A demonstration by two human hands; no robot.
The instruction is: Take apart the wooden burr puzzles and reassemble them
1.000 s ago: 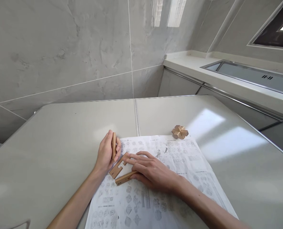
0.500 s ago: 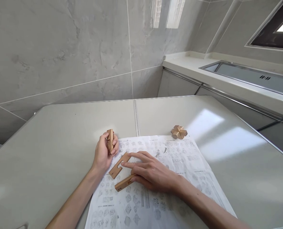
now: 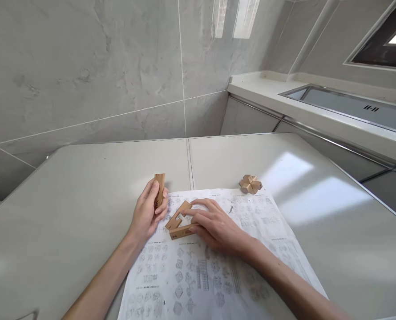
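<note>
Where the two notched wooden pieces (image 3: pixel 178 221) meet in a V on the printed sheet (image 3: pixel 218 275), the right hand (image 3: pixel 218 227) closes lightly on them. Its fingertips (image 3: pixel 191 212) press on the upper piece and the thumb sits against the lower one. At ten o'clock from these pieces, just beside them, the left hand (image 3: pixel 147 213) is wrapped around a short wooden bar (image 3: pixel 159 186). The bar stands nearly upright, its top end clear of the fingers. This hand lies at the sheet's far left corner, partly over the bare worktop (image 3: pixel 84 186). At two o'clock from the right hand, well apart, an assembled wooden puzzle (image 3: pixel 250 184) sits on the worktop by the sheet's far edge; whether it touches the paper I cannot tell. Farther out at two o'clock lies a steel sink (image 3: pixel 351 104), and a grey tiled wall (image 3: pixel 84 66) rises at twelve o'clock.
</note>
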